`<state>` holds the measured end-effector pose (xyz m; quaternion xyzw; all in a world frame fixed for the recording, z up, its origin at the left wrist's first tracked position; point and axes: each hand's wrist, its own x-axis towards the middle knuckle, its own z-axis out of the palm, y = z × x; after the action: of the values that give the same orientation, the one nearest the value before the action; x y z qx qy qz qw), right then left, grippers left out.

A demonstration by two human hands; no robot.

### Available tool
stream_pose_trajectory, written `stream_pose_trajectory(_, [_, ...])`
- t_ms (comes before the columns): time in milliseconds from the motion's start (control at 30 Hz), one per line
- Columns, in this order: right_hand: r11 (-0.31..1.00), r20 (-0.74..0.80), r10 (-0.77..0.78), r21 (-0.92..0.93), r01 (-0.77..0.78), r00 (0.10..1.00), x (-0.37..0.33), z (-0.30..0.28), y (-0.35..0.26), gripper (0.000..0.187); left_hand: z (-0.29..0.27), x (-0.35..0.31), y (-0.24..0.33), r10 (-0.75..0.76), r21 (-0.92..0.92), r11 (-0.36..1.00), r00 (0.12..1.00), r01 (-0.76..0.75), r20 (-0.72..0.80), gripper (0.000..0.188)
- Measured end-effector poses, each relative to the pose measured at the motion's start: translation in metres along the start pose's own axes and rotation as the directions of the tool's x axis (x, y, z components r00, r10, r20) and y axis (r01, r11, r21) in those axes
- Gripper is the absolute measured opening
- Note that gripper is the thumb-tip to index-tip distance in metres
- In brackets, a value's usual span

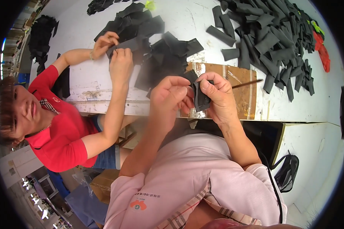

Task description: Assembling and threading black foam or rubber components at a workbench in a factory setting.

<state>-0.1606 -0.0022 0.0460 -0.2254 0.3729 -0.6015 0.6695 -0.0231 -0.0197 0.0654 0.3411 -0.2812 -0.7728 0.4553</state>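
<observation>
Both my hands are raised over the near edge of the table around a small folded piece of black fabric. My right hand pinches its upper edge between thumb and forefinger. On the other side, my left hand is closed with curled fingers at the fabric's left edge; the exact contact of its fingertips is partly hidden. Beneath the hands lies a taped brown cardboard sheet. A thin dark pointed stick extends over the cardboard to the right of my right hand.
Loose black fabric pieces are heaped beyond my left hand. Many rolled or folded black pieces pile up at the far right, beside a red plastic bag. At left, a co-worker in red handles black fabric. A black bag hangs at right.
</observation>
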Motion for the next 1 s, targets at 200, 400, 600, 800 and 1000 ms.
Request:
stream_pose_trajectory(200, [0.994, 0.07, 0.047, 0.092, -0.053, 0.996, -0.019, -0.018, -0.008, 0.012, 0.006, -0.001, -0.009, -0.088, 0.275, 0.96, 0.988, 0.05, 0.125, 0.012])
stream_pose_trajectory(400, [0.727, -0.038, -0.196, -0.676, 0.119, 0.98, -0.028, -0.027, -0.016, 0.02, 0.021, -0.005, -0.019, -0.027, 0.439, 0.899, 0.996, -0.013, 0.086, 0.006])
stream_pose_trajectory(600, [0.018, 0.265, -0.781, -0.896, 0.445, 0.566, -0.059, -0.014, -0.023, 0.037, 0.041, -0.012, -0.027, 0.232, 0.582, 0.772, 0.966, -0.253, 0.113, 0.005])
stream_pose_trajectory(800, [0.011, 0.303, -0.763, -0.877, 0.481, 0.571, -0.069, -0.008, -0.037, 0.024, 0.06, -0.023, -0.025, 0.311, 0.449, 0.807, 0.922, -0.383, 0.229, 0.007])
stream_pose_trajectory(1000, [-0.026, 0.352, -0.733, -0.87, 0.493, 0.582, -0.06, -0.013, -0.035, 0.015, 0.057, -0.023, -0.038, 0.575, 0.793, 0.287, 0.759, -0.537, 0.306, 0.006])
